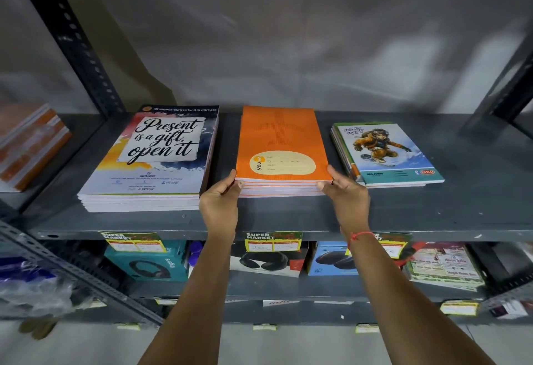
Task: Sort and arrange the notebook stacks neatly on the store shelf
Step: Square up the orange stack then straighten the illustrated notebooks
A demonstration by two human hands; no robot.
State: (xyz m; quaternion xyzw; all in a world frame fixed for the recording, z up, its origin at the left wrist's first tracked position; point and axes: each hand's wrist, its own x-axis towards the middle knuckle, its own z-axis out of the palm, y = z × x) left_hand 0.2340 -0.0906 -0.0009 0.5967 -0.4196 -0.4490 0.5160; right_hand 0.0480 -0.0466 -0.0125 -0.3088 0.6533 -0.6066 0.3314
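Three notebook stacks lie on the dark grey shelf (288, 217). In the middle is an orange stack (281, 136) with a beige label. My left hand (220, 203) grips its near left corner and my right hand (347, 198) grips its near right corner, thumbs on the top cover. To the left sits a larger stack (155, 157) with "Present is a gift, open it" on its cover. To the right lies a smaller, slightly fanned stack (386, 154) showing a cartoon skier.
Another orange and white stack (28, 145) lies on the neighbouring shelf at far left. Slotted metal uprights (72, 35) frame the bay. The shelf below holds boxed headphones (150, 263) and boxed mice (331, 260), with yellow price tags (272, 242) on the shelf edge.
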